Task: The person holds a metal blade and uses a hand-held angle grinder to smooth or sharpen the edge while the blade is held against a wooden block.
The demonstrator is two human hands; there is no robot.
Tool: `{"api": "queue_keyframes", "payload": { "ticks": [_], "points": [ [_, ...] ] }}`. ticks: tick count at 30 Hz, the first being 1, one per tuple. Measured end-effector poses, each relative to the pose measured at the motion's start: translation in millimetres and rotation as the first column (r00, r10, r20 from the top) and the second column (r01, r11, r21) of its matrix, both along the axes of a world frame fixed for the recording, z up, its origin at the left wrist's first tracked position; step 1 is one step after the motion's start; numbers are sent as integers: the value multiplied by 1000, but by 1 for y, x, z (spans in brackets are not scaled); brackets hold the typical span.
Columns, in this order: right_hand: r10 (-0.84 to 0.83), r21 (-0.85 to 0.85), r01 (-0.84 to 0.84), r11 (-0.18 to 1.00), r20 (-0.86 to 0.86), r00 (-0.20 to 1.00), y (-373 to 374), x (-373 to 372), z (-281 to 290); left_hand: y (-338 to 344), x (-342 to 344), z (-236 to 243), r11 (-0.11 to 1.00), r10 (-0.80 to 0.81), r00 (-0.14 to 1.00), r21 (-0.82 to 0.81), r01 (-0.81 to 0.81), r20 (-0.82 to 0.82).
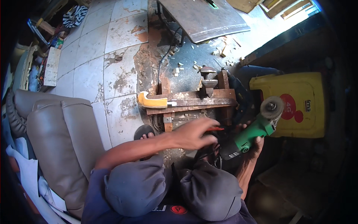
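The right hand's fingers (257, 143) are wrapped under the green body of an angle grinder (257, 128), closed firmly round it, with the grey disc (272, 107) pointing up and away toward a yellow plastic panel (298, 100). The left hand (195, 132) reaches across with its fingers spread and half curled, hanging over the dark rear end of the grinder; a thin red thing (215, 129), maybe a pencil or a small tool, shows at its fingertips, though I can't tell whether it is pinched or only lying there.

It looks to me like a setting-up step, the grinder held steady while the other hand attends to its back end or its cord. Any next move would call for a settled two-handed hold and the disc kept off the knees.

Just beyond the hands, a long blade with a yellow handle (152, 100) lies clamped in a rusty wooden jig (194, 102), with a metal screw clamp (209, 80) standing on it. Wood chips (194, 65) litter the cracked tiled floor (123, 48), and a brown padded seat (59, 130) sits to the left.

The grinder's tail is lost behind the left hand and in shadow, and the whole right side is too dark to read
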State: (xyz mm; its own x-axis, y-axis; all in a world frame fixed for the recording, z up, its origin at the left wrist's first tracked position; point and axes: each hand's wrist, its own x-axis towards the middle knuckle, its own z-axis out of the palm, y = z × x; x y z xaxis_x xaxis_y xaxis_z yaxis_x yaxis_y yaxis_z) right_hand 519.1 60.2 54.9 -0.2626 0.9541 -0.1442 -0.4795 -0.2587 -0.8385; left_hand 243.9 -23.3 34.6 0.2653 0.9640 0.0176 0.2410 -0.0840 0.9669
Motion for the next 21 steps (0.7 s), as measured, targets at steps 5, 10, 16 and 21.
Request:
{"api": "queue_keyframes", "payload": {
  "ticks": [5, 10, 16, 21],
  "points": [
    [-46, 3, 47, 999, -132, 990, 6, -29, -6, 2, 78, 20, 973, -87, 976, -192, 126, 199],
    [153, -137, -209, 968, -336, 929, -7, -45, 3, -22, 73, -3, 991, -125, 983, -26, 130, 136],
    [-58, -121, 28, 992, -246, 967, -19, -41, 3, -13, 51, 8, 964, -267, 950, 56, 261, 165],
    [-172, -97, 153, 983, -222, 960, -43, -37, 19, -21, 42, 8, 936, -328, 943, 153, 316, 59]
  ]
}}
